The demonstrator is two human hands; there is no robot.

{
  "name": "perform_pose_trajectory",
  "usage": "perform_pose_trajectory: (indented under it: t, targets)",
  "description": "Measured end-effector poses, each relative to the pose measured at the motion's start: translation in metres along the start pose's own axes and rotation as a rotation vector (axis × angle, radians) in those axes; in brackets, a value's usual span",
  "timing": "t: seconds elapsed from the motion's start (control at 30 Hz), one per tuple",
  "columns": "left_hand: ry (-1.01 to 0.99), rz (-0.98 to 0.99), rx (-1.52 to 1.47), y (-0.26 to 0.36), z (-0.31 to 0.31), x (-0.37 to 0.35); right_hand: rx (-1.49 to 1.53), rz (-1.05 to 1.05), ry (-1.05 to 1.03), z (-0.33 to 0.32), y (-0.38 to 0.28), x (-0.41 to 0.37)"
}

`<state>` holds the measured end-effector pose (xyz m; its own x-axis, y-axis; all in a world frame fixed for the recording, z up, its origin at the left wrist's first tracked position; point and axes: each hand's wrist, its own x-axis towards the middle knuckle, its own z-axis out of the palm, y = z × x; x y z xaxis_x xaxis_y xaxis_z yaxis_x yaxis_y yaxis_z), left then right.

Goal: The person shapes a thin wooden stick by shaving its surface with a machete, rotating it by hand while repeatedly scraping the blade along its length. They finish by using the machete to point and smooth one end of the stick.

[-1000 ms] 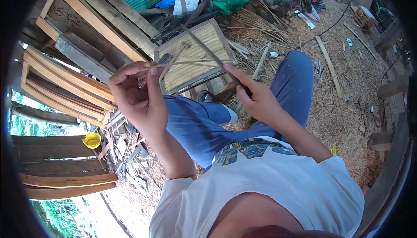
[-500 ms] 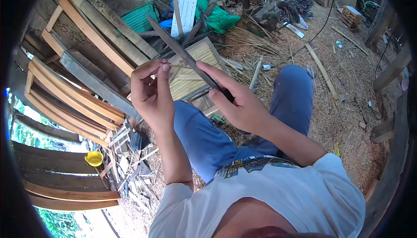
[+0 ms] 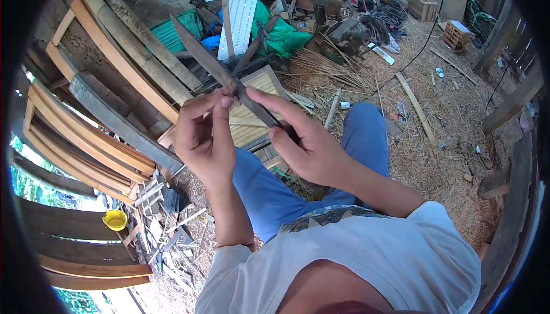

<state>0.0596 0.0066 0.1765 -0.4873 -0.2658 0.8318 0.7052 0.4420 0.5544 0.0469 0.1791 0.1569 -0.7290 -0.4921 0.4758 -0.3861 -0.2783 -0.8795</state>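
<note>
A long dark blade (image 3: 215, 70) slants from upper left down to my right hand (image 3: 303, 142), whose fingers are wrapped round its handle end, with the index finger stretched along the blade. Beside the blade's middle, my left hand (image 3: 203, 130) pinches with thumb and index finger. A thin strip between those fingertips is mostly hidden behind the blade. Below both hands lies a pale slatted wooden panel (image 3: 252, 133), near my knees.
Curved wooden frames (image 3: 91, 136) and bamboo poles lean at the left. A yellow bowl (image 3: 115, 220) is at the lower left. Thin sticks (image 3: 326, 62), green plastic (image 3: 283, 38) and a white perforated panel (image 3: 239, 19) lie ahead. Shavings cover the ground at the right.
The blade has moved left and now crosses right at my left fingertips. The thin strip that showed between my hands is now mostly hidden. The whole view has shifted slightly.
</note>
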Motion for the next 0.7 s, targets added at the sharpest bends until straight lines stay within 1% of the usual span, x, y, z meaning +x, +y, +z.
perform_pose_trajectory:
  t: [0.03, 0.13, 0.23, 0.3, 0.37, 0.4, 0.47, 0.5, 0.57, 0.67, 0.7]
  targets:
    - [0.012, -0.009, -0.022, 0.0, 0.003, 0.003, 0.018, -0.027, 0.011, -0.001, 0.003, 0.004]
    - [0.041, -0.025, -0.072, -0.002, 0.012, 0.007, -0.009, -0.003, -0.041, -0.006, 0.0, 0.01]
    - [0.036, 0.003, -0.052, -0.003, 0.016, 0.009, -0.07, 0.112, -0.011, -0.011, 0.015, 0.006]
    - [0.052, -0.022, -0.057, -0.007, 0.015, 0.008, 0.033, 0.309, -0.036, -0.019, 0.023, 0.004]
    - [0.07, -0.038, -0.062, -0.01, 0.016, 0.01, 0.157, 0.422, -0.064, -0.023, 0.021, 0.01]
    - [0.082, -0.042, -0.064, -0.01, 0.017, 0.01, 0.229, 0.437, -0.082, -0.026, 0.008, 0.017]
    - [0.096, -0.044, -0.056, -0.01, 0.018, 0.01, 0.223, 0.331, -0.087, -0.024, 0.01, 0.023]
    - [0.096, -0.035, -0.047, -0.011, 0.018, 0.012, 0.146, 0.203, -0.071, -0.019, 0.024, 0.024]
    - [0.109, -0.03, -0.027, -0.014, 0.015, 0.015, 0.081, 0.204, -0.044, -0.017, 0.049, 0.025]
    - [0.156, -0.044, 0.016, -0.022, 0.005, 0.02, 0.094, 0.594, -0.022, -0.037, 0.081, 0.018]
    - [0.17, -0.046, 0.036, -0.025, 0.001, 0.025, 0.056, 0.628, 0.028, -0.038, 0.093, 0.018]
